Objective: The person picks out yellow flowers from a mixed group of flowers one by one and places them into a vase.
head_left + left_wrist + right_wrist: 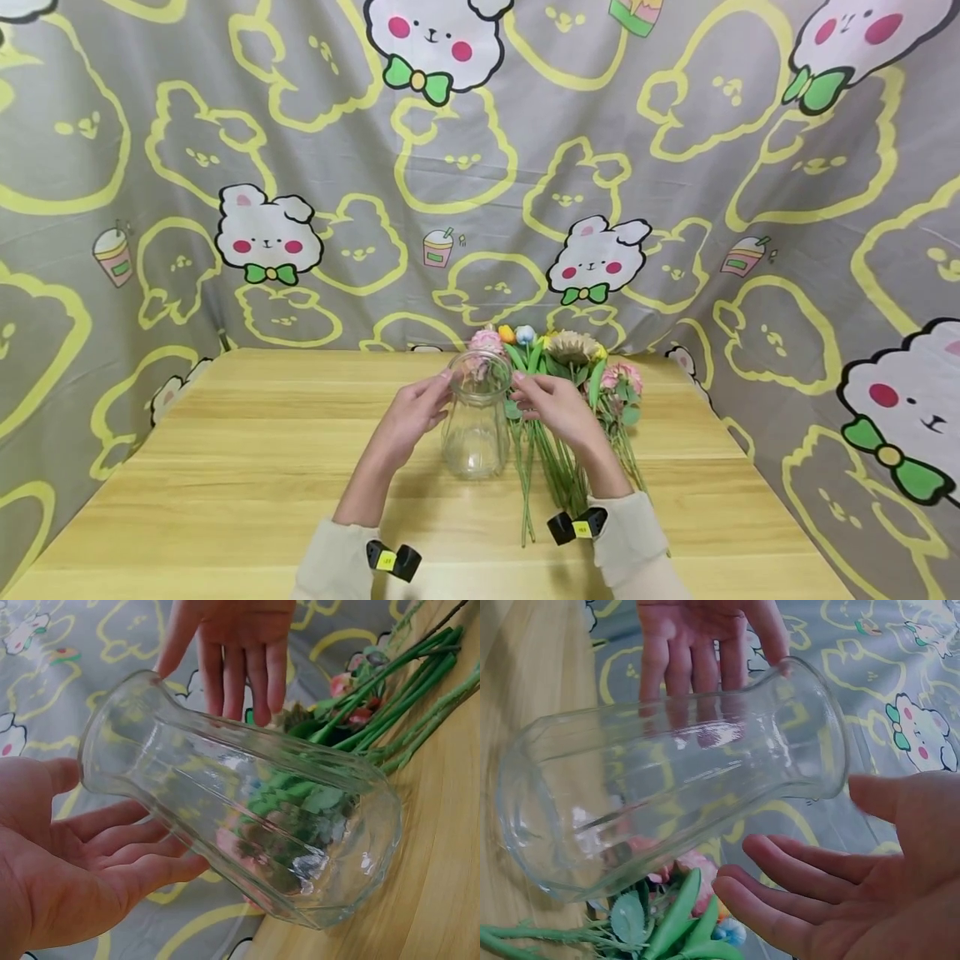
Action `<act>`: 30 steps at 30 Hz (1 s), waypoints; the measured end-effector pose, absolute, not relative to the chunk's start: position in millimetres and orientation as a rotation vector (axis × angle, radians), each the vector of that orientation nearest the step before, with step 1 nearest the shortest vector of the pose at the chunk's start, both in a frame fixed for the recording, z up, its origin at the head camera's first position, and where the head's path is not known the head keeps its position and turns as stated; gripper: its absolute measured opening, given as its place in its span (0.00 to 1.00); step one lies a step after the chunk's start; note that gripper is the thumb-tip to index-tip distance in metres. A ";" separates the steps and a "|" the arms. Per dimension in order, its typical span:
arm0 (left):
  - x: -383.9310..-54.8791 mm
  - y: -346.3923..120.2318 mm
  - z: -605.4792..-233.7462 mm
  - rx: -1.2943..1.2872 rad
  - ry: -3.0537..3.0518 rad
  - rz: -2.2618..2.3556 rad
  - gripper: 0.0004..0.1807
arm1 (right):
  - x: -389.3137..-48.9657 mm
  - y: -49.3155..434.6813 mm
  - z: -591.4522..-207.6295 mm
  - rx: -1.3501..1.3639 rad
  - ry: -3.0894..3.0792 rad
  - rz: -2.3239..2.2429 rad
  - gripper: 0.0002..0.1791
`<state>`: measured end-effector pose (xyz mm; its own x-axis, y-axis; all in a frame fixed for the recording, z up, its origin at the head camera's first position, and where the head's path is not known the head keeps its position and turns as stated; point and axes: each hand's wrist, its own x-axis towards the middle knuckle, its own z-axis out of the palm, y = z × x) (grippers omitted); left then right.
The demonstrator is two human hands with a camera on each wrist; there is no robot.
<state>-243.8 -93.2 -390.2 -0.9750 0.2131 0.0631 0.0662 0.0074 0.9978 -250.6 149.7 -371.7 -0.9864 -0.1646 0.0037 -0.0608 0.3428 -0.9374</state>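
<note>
A clear glass vase [476, 454] with a flared rim and ribbed sides stands upright on the wooden table. My left hand [408, 412] is at its left side, thumb at the rim, and in the left wrist view the loosely extended fingers [142, 855] lie along the glass. On the opposite side is my right hand [558, 408]. Its thumb [874, 796] points at the rim while the other fingers spread beside the neck, apart from the glass in the right wrist view. Nothing shows inside the vase; the flowers are seen through it.
Artificial flowers lie on the table [247, 467] just right of the vase: a pink bloom [487, 340], a beige sunflower-like head [573, 346] and several others. Their green stems [551, 467] point towards me, partly under my right forearm. A patterned curtain [465, 167] encloses the back and sides.
</note>
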 end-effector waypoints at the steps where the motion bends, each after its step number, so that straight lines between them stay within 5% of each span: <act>1: -243.8 -93.1 -390.0 0.299 2.154 2.125 0.34 | -251.1 151.2 -371.2 -0.207 2.510 -1.747 0.30; 15: -243.3 -93.5 -389.5 0.281 2.144 2.138 0.34 | -263.7 168.4 -390.3 -0.050 2.732 -1.748 0.18; 30: -244.0 -93.6 -391.0 0.283 2.133 2.148 0.33 | -274.9 166.2 -423.9 0.006 3.070 -1.262 0.17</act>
